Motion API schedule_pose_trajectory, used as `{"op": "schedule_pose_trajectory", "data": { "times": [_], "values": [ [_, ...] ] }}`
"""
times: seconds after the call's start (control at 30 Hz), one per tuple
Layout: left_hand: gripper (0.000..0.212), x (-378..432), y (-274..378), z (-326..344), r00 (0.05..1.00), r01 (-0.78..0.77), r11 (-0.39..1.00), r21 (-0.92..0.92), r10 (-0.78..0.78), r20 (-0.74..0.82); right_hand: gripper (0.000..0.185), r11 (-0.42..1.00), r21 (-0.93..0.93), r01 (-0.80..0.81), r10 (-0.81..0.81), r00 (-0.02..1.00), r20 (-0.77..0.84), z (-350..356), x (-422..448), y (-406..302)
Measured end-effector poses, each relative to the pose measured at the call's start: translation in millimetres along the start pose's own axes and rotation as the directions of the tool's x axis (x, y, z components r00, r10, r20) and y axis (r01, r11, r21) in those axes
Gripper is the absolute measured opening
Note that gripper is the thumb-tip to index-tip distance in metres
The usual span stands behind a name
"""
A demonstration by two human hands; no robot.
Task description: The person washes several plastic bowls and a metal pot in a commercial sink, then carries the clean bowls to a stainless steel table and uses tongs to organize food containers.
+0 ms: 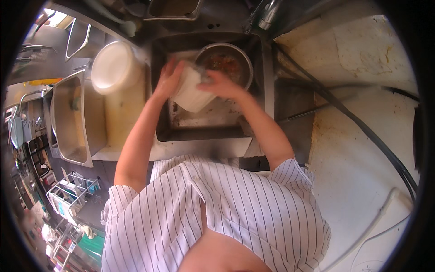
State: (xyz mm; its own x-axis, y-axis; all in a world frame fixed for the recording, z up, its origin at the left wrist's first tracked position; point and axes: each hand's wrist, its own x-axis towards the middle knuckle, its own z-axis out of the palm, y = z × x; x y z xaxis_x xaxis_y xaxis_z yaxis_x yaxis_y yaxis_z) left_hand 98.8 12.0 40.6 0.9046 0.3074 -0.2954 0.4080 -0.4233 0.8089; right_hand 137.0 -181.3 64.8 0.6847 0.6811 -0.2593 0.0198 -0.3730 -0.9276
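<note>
A whitish container (192,90), blurred, is tilted over the metal sink (217,134). My left hand (171,79) lies against its left side with the fingers spread along it. At its right side is my right hand (221,84), the fingers bent around something greyish, perhaps a scrubber or cloth, too blurred to tell. Behind the right hand, a round metal bowl or strainer (250,66) in the sink holds reddish and brown food scraps. Dark bits lie on the sink's bottom.
A white plastic tub (114,68) stands on the counter left of the sink, beside a deep steel pan (85,119). A faucet (268,17) rises at the back right. Dark hoses (353,115) run along the stained wall at right. Another steel pan (175,18) sits behind the sink.
</note>
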Motion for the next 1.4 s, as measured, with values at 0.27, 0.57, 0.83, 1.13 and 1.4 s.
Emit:
{"op": "schedule_pose_trajectory", "data": {
  "times": [0.27, 0.57, 0.83, 1.13, 1.4],
  "values": [
    [0.048, 26, 22, 7, 0.854, 0.294, 0.877, -0.379, -0.064, 0.516, 0.080, 0.761, 0.607, -0.229, 0.375, 0.919, -0.122, -32, 8, 74],
    [0.038, 41, -45, 31, 0.921, 0.388, 0.851, -0.354, -0.342, 0.187, 0.034, 0.958, 0.281, -0.059, 0.209, 0.816, -0.538, -24, -7, 21],
    [0.045, 29, -21, 48, 0.922, 0.321, 0.947, 0.006, -0.311, -0.232, 0.031, 0.917, -0.395, -0.053, -0.299, 0.566, -0.769, -14, 33, 49],
    [0.029, 33, -16, 39, 0.880, 0.343, 0.457, -0.820, -0.463, 0.110, 0.044, 0.881, -0.217, -0.420, 0.034, 0.514, -0.857, -86, 43, 35],
    [0.026, 36, 0, 63, 0.808, 0.530, 0.327, -0.782, -0.474, 0.349, 0.054, 0.787, -0.417, -0.455, -0.006, 0.671, -0.741, -87, 87, 35]
  ]
}}
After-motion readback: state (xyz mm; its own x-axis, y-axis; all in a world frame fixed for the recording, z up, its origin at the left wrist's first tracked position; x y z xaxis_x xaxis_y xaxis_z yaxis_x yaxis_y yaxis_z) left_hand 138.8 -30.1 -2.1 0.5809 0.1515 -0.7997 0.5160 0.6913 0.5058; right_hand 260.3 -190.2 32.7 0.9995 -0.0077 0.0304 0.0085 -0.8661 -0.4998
